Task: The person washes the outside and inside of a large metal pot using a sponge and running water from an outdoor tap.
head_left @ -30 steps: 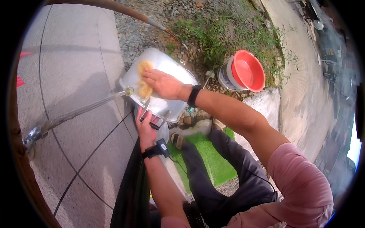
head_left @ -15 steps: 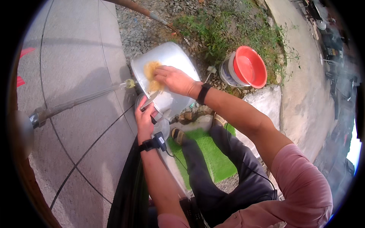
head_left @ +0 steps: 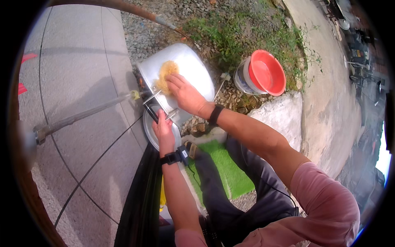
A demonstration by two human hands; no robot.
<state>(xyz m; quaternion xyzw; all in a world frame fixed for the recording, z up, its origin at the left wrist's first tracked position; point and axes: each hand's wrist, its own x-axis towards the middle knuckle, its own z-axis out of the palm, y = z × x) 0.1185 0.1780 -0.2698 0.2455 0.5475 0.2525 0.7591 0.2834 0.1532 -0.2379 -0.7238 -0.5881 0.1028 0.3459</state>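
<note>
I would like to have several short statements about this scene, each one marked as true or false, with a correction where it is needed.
1. The right grip presses a yellow scrubber against the metal pot. True.
2. The left grip is on the scrubber too. False: it is at the pot's black handle.
3. The red basin rests on top of a bucket. True.
4. The mat is blue. False: it is green.
5. The clear tube ends near the pot. True.
</note>
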